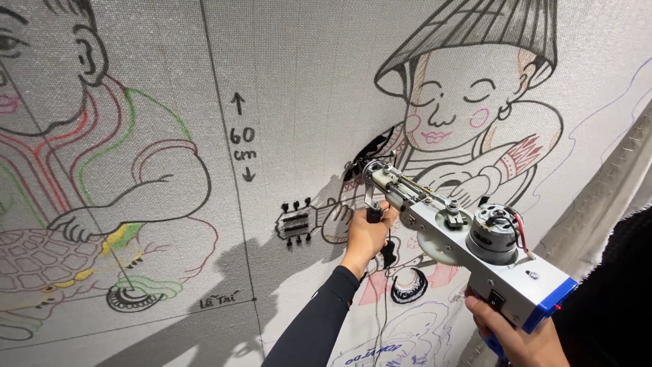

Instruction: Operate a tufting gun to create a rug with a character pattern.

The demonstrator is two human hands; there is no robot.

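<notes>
Bracing a silver-and-blue electric tufting gun (468,241) two-handed: left hand (367,234) clamped on its black front handle, right hand (513,333) wrapped round the blue rear grip, needle steadied against the stretched grey drawn-on cloth (299,81).

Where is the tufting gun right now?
Head view, right of centre: the tufting gun is held in both hands, its tip against the drawn cloth beside the hatted figure.

No packages, signs or screens show here. The only labels are handwritten markings on the stretched cloth: a black measurement note (242,145) between two arrows, left of centre, a small black caption (219,300) lower down, and blue lettering (372,355) near the bottom edge.
</notes>
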